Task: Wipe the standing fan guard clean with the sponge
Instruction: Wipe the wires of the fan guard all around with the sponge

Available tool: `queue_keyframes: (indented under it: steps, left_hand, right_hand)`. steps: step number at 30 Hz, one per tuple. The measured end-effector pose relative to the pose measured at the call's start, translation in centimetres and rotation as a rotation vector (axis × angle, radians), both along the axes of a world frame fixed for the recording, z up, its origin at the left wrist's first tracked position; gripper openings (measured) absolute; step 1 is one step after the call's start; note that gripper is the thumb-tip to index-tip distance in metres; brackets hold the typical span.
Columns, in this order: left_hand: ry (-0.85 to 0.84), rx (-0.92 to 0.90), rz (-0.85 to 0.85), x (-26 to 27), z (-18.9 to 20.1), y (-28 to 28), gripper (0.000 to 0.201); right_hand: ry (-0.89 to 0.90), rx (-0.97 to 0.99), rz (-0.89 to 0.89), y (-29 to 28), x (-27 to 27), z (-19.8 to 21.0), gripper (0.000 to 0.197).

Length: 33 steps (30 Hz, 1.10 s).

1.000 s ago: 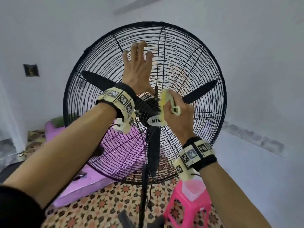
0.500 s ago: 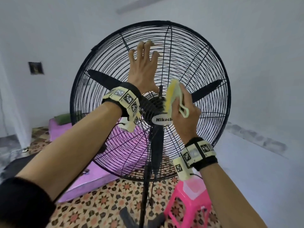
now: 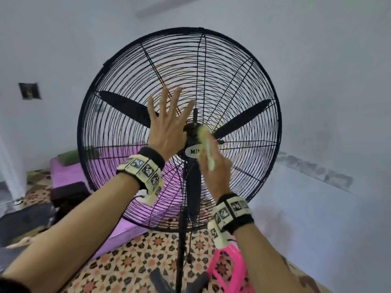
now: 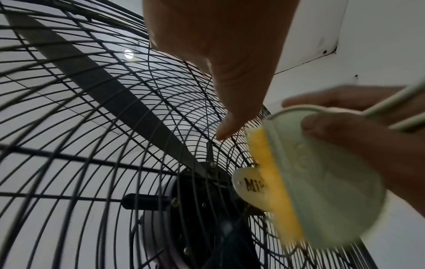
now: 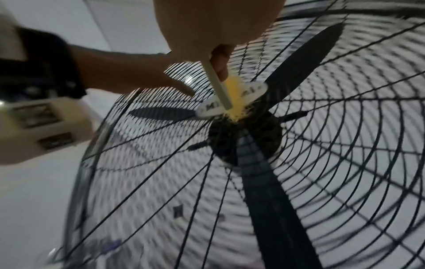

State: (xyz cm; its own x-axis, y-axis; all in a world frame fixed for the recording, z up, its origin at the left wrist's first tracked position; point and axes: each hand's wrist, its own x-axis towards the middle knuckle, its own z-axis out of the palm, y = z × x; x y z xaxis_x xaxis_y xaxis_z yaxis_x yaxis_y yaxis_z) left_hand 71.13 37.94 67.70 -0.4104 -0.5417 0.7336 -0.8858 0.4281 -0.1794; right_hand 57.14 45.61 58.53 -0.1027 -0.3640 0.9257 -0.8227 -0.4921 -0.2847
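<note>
The right hand [image 3: 215, 168] grips the handled yellow sponge [image 4: 273, 180], which has dropped from just above the oval brand badge [image 4: 247, 183] to press across it at the centre of the fan guard [image 3: 243, 85]. The left hand [image 3: 167, 123], fingers spread flat, has slid lower on the wires and braces them. Wiping seems to be working over the hub now; the outer rings likely remain.

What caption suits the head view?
Right hand wipes sponge across fan guard hub; left hand braces it.
</note>
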Motion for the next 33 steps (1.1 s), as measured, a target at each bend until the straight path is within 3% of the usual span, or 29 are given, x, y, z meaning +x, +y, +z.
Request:
queue_keyframes:
  steps: [2,3,8,10,14,16,19,21,24,29,31,33]
  left_hand:
    - [0.061,0.019,-0.022,0.1,0.1,-0.2,0.093]
    - [0.084,0.024,-0.025,0.2,0.5,-0.4,0.091]
    - [0.085,0.055,0.001,0.1,1.8,0.0,0.083]
    - [0.091,0.033,0.008,-0.3,1.6,0.2,0.082]
    - [0.147,0.034,-0.026,-0.3,1.5,-0.2,0.082]
    - [0.174,0.027,-0.044,-0.2,1.5,-0.5,0.080]
    - [0.199,0.013,-0.064,-0.4,1.4,-0.4,0.075]
    - [0.212,0.012,-0.070,-0.7,1.5,-0.1,0.072]
    - [0.226,0.005,-0.074,-1.1,1.3,0.3,0.070]
    - [0.237,-0.006,-0.065,-0.5,1.2,0.5,0.070]
    - [0.247,0.015,-0.046,-0.4,1.3,0.6,0.071]
    - [0.255,0.013,-0.050,-0.9,1.3,0.7,0.071]
  right_hand:
    - [0.194,0.057,0.012,-0.1,0.7,-1.9,0.050]
    - [0.210,0.057,-0.010,0.0,0.4,-2.3,0.049]
    - [-0.216,-0.036,-0.124,0.7,-1.5,-0.8,0.046]
    - [-0.142,-0.040,-0.084,0.2,-0.4,-0.5,0.040]
    - [0.212,0.032,-0.042,0.1,1.4,-2.0,0.019]
    - [0.136,0.085,-0.019,0.8,0.5,-3.0,0.018]
    - [-0.198,0.043,-0.054,1.8,-1.1,-3.1,0.021]
    - [-0.317,-0.026,-0.069,1.9,-1.6,-2.3,0.017]
    - [-0.265,-0.057,0.023,1.6,-0.6,-1.4,0.020]
    - [-0.070,0.155,0.191,2.0,-0.1,-2.6,0.017]
    - [-0.157,0.117,0.114,2.0,-2.8,-2.2,0.017]
    - [-0.368,0.033,0.018,1.3,-5.1,-1.5,0.019]
